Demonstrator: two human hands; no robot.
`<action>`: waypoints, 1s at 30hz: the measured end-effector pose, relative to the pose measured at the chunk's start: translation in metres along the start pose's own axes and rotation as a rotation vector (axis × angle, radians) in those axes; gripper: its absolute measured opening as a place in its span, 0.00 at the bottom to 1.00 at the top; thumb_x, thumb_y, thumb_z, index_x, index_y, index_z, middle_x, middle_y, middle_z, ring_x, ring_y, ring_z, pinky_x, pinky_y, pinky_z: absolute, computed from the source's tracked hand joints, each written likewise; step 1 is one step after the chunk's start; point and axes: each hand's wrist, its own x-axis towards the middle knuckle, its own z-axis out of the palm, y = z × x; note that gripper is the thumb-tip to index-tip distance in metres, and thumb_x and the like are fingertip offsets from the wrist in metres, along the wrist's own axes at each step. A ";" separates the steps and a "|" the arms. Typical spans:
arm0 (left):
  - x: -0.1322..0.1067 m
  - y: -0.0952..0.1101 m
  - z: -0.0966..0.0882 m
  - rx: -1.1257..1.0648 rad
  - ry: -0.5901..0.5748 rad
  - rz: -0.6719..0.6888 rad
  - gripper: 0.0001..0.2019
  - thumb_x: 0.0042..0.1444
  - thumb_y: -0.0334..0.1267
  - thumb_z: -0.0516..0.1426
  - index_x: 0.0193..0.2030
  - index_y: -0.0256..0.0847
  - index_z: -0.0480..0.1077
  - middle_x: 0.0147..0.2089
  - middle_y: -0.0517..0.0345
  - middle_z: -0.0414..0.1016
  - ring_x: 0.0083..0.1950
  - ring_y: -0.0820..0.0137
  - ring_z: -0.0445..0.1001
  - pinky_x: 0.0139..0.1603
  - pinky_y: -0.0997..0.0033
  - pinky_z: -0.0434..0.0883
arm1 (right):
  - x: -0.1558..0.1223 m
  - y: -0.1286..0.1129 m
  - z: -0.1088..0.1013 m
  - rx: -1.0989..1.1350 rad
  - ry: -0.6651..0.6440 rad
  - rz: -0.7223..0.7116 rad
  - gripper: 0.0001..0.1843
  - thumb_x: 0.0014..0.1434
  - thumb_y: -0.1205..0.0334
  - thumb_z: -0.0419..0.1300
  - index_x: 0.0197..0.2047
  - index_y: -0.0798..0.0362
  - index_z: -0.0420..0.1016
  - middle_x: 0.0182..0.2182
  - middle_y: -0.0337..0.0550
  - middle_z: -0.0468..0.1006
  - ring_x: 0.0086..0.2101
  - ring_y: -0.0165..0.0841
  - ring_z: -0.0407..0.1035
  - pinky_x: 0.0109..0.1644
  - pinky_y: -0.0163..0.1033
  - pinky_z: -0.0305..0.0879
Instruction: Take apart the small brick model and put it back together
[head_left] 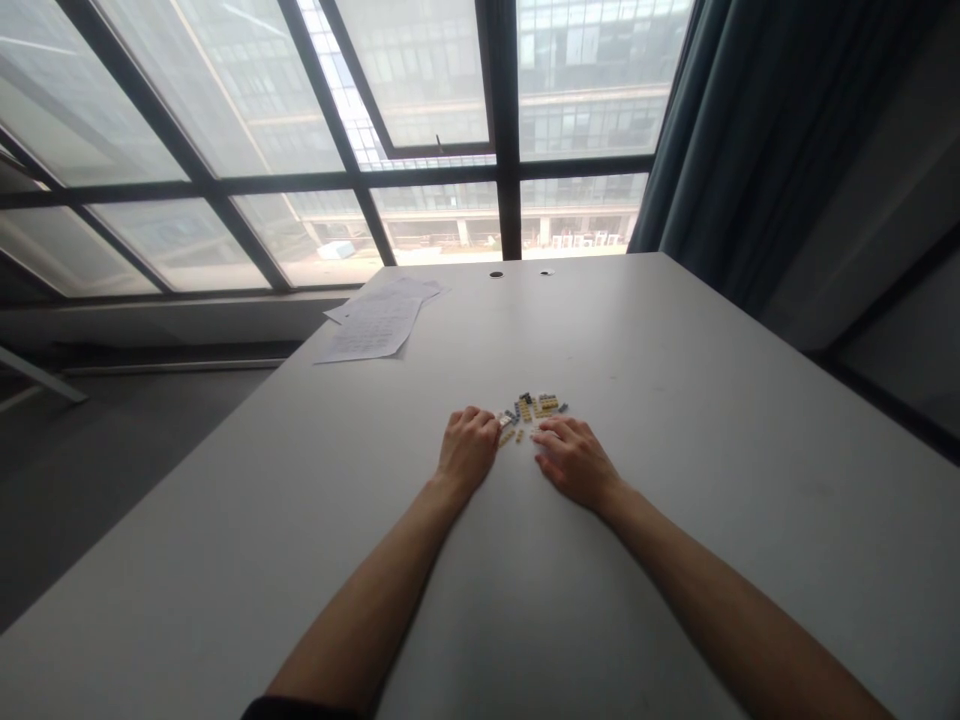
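Bricks (pixel 526 409) | on wht tbl (pixel 495 600) | win (pixel 427 80) ahead | curtain (pixel 716 150) R

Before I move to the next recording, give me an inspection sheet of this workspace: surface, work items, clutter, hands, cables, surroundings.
Surface: white table, with a round dark hole near its far edge.
Work items: loose pile of small pieces, mostly yellow, some blue-grey, dark or white; exact count too small to tell.
Clutter: overlapping paper sheets toward the far left side of the table.
Left hand: fingers curled at the pile's left edge, beside a white piece; grip unclear.
Right hand: fingers bent at the pile's near right edge; grip unclear.
Cables: nothing seen.
Surroundings: dark-framed windows ahead, blue-grey curtain right, grey floor left.
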 end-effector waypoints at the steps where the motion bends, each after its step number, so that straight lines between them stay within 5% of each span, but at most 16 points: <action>1: 0.000 0.000 0.000 0.001 0.004 -0.003 0.13 0.64 0.37 0.50 0.36 0.40 0.76 0.39 0.47 0.77 0.46 0.58 0.70 0.50 0.54 0.63 | 0.000 0.000 0.000 -0.005 -0.001 -0.004 0.14 0.59 0.64 0.58 0.48 0.53 0.75 0.50 0.50 0.73 0.53 0.44 0.62 0.58 0.49 0.58; 12: -0.015 0.015 -0.015 -0.067 0.153 -0.116 0.11 0.65 0.38 0.50 0.39 0.41 0.74 0.42 0.53 0.77 0.45 0.63 0.71 0.49 0.59 0.65 | -0.002 -0.005 -0.005 0.118 0.085 0.073 0.13 0.61 0.61 0.56 0.47 0.53 0.75 0.47 0.50 0.76 0.50 0.43 0.65 0.56 0.48 0.60; 15: -0.040 0.029 -0.030 -0.128 0.190 -0.034 0.09 0.64 0.37 0.51 0.41 0.42 0.73 0.43 0.55 0.77 0.46 0.66 0.71 0.51 0.62 0.66 | -0.008 -0.023 -0.010 0.372 0.145 0.249 0.15 0.64 0.54 0.53 0.40 0.54 0.76 0.37 0.47 0.78 0.38 0.38 0.70 0.46 0.42 0.66; 20: -0.072 0.041 -0.046 -0.129 0.233 0.138 0.08 0.63 0.35 0.52 0.43 0.43 0.72 0.43 0.54 0.78 0.45 0.66 0.73 0.50 0.60 0.67 | -0.018 -0.058 -0.012 0.880 0.019 0.526 0.26 0.64 0.44 0.49 0.27 0.55 0.73 0.20 0.39 0.72 0.20 0.28 0.64 0.25 0.33 0.61; 26: -0.077 0.034 -0.043 0.004 0.226 0.319 0.10 0.63 0.32 0.52 0.48 0.44 0.71 0.46 0.53 0.78 0.45 0.65 0.75 0.52 0.59 0.68 | -0.018 -0.067 -0.006 1.215 -0.064 0.769 0.18 0.55 0.48 0.60 0.25 0.55 0.70 0.19 0.37 0.72 0.16 0.24 0.61 0.19 0.30 0.58; 30: -0.078 0.036 -0.043 0.018 0.265 0.396 0.13 0.60 0.31 0.55 0.52 0.45 0.69 0.48 0.54 0.78 0.47 0.64 0.75 0.52 0.59 0.68 | -0.020 -0.067 -0.003 1.246 0.008 0.767 0.16 0.53 0.50 0.62 0.26 0.56 0.72 0.21 0.38 0.73 0.18 0.25 0.63 0.20 0.30 0.61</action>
